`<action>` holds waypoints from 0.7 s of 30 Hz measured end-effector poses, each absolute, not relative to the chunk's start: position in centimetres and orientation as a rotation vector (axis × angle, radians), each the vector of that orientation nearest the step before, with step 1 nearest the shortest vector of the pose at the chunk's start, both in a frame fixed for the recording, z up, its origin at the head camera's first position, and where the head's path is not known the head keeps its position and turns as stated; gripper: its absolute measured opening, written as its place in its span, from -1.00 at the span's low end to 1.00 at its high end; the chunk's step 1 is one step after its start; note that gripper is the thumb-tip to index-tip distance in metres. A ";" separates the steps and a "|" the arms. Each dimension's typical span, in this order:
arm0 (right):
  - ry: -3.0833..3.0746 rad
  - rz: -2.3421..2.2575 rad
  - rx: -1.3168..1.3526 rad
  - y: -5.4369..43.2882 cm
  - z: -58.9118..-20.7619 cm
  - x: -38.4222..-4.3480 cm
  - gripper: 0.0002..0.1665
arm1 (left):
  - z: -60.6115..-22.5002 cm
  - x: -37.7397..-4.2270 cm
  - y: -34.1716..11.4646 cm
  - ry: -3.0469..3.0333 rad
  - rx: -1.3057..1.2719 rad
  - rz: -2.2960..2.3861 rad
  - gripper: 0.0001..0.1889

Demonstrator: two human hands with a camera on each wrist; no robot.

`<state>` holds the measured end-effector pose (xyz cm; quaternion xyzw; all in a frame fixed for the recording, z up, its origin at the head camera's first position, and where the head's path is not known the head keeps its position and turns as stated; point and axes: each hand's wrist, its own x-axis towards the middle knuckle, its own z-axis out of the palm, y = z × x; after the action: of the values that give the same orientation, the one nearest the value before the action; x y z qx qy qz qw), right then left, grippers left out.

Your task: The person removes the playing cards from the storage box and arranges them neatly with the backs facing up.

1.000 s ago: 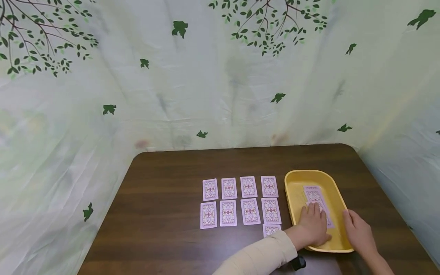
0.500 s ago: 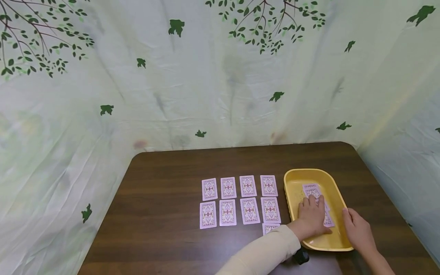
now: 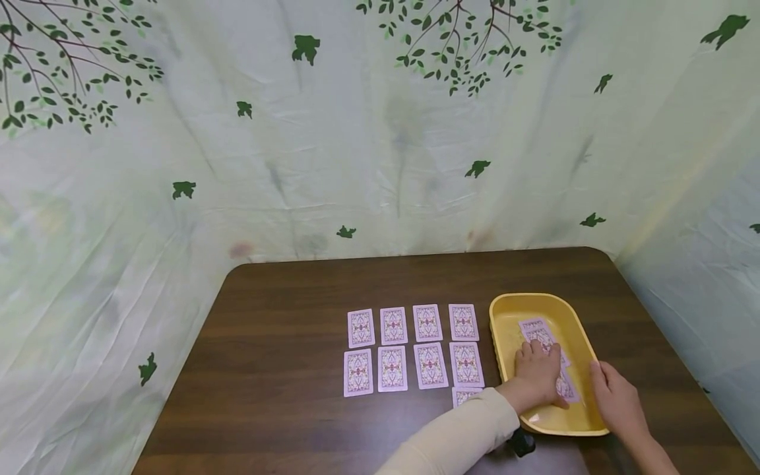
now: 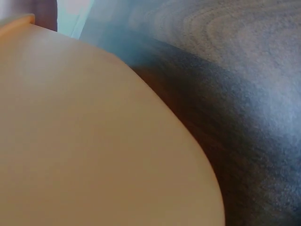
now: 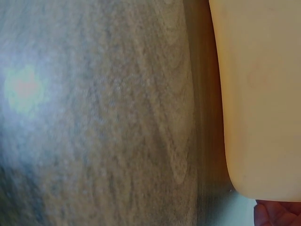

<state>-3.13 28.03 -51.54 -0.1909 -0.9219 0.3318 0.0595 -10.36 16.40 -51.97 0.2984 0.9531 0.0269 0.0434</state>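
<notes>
My left hand (image 3: 534, 375) reaches into a yellow tray (image 3: 505, 306) in the head view, its fingers resting on playing cards (image 3: 536, 328) that lie face down and overlapping there. Part of those cards is hidden under the hand. My right hand (image 3: 620, 401) holds the tray's right rim, thumb uppermost. The tray's outer wall fills much of the left wrist view (image 4: 94, 132). In the right wrist view the tray wall (image 5: 263, 103) stands at the right, with a bit of hand (image 5: 277, 214) below it.
Left of the tray, playing cards (image 3: 392, 368) lie face down in two rows on the dark wooden table (image 3: 285, 330). One more card (image 3: 465, 395) is partly covered by my left sleeve (image 3: 457, 432). A leaf-patterned curtain (image 3: 368, 132) hangs behind the table.
My left fingers have drawn in a little on the cards, and the cards under them have shifted slightly and turned. The right hand stays on the tray rim.
</notes>
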 end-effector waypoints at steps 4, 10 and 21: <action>-2.787 1.002 -0.566 28.0 -51.6 -3.1 -0.44 | -51.9 -10.4 16.5 2.904 0.889 0.108 0.11; -2.761 0.993 -0.524 28.0 -51.6 -3.0 -0.46 | -51.7 -10.4 16.5 2.904 0.973 0.054 0.14; -2.762 0.993 -0.500 28.0 -51.5 -2.9 -0.47 | -51.5 -9.6 16.8 2.900 1.206 -0.358 -0.13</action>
<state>-2.95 28.04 -51.54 -0.1675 -0.9245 0.3324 0.0818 -9.58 16.79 -51.51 0.3815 0.9174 -0.1132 -0.0097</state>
